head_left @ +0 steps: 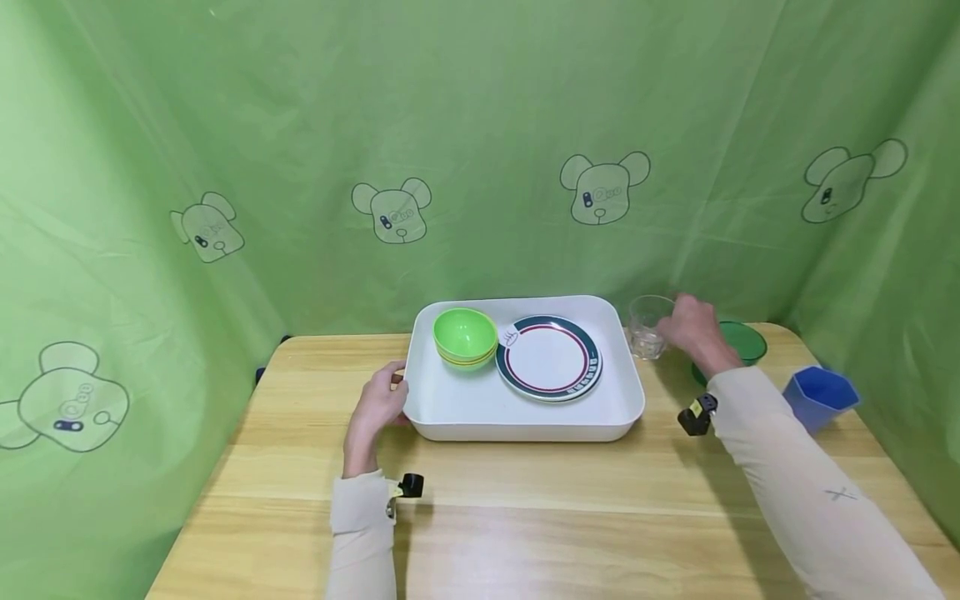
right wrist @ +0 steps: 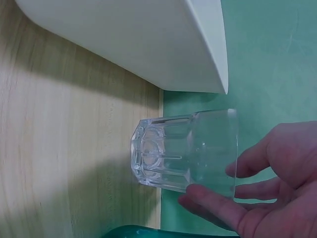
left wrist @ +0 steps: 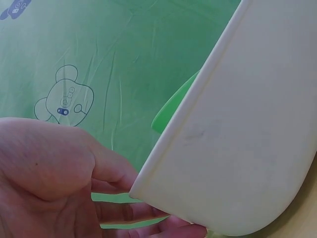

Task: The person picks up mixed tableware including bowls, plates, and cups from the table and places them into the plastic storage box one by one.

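A white tray (head_left: 525, 432) stands on the wooden table. Inside it, a small stack of green bowls (head_left: 465, 335) sits beside stacked plates (head_left: 550, 358) with a dark green rim band. My left hand (head_left: 377, 400) holds the tray's left side, thumb at the rim and fingers against the outer wall, as the left wrist view shows. Just right of the tray is a clear drinking glass (right wrist: 183, 148), upright. My right hand (right wrist: 287, 181) pinches its rim between thumb and fingers; from the head view the fingertips are hidden.
Behind my right wrist, partly covered, is a green, see-through dish or bowl (head_left: 742, 342). A blue angular cup (head_left: 819, 397) lies near the table's right edge. Green curtains (head_left: 480, 150) with bear-head prints hang behind and at both sides of the table (head_left: 525, 517).
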